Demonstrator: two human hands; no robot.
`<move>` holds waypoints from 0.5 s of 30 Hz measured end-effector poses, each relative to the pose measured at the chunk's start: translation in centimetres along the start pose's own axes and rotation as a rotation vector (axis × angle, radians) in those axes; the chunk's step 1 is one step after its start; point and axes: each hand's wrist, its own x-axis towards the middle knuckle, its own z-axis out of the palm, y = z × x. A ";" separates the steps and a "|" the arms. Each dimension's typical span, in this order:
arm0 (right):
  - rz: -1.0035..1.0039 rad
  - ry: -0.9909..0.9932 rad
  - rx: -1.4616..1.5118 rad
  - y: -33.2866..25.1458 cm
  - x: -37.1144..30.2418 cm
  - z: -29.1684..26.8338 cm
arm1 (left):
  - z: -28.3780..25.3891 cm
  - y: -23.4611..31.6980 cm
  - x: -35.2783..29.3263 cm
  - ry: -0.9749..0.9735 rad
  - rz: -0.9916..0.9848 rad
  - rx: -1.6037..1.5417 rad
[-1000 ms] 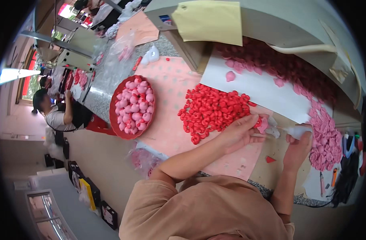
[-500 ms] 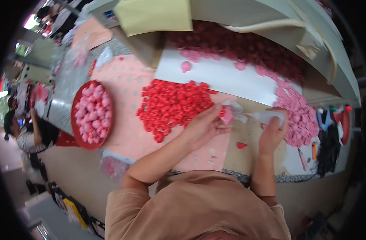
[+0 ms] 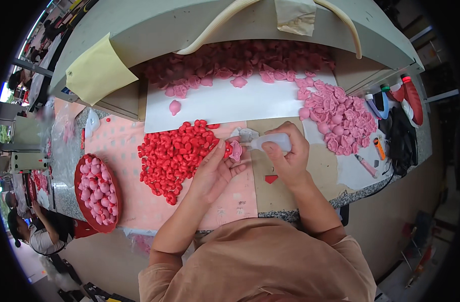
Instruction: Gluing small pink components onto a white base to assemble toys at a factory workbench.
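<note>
Between the fingertips of my left hand [image 3: 213,173] is a small pink molded piece [image 3: 235,150] with a ruffled edge, and a bit of red shows beside it. My right hand [image 3: 294,157] is wrapped round a translucent white squeeze bottle [image 3: 274,142], tipped on its side. Its thin nozzle points left and reaches the pink piece; whether they touch I cannot tell. Close behind the nozzle lies a crumpled white tissue [image 3: 245,134]. A heap of glossy red pieces [image 3: 172,158] spreads just left of my left hand.
A red basket [image 3: 115,220] of pink-and-red pieces stands at left. Pink pieces [image 3: 338,118] are heaped at right; more [image 3: 230,63] lie under the grey shelf [image 3: 154,43]. A red scrap [image 3: 271,178], an orange cutter [image 3: 379,149] and capped bottles [image 3: 412,103] sit rightward. A person [image 3: 44,234] works far left.
The view has turned and shifted. My right hand has brought the bottle's nozzle closer to the pink piece. My left hand still holds that piece.
</note>
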 end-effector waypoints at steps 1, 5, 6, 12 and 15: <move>-0.022 0.010 -0.001 0.1 0.0 0.1 | 0.1 0.1 0.0 0.022 0.004 0.011; -0.025 0.006 -0.021 0.1 0.0 0.2 | 0.2 0.2 -0.1 0.027 0.002 0.015; -0.028 0.007 -0.025 0.1 0.0 0.2 | 0.1 0.2 0.0 0.023 0.001 0.013; -0.050 0.014 -0.036 0.0 0.1 0.4 | 0.0 0.2 -0.1 0.033 0.004 0.023; -0.031 0.025 -0.030 -0.3 0.0 0.4 | -0.1 0.2 -0.1 0.018 -0.005 -0.003</move>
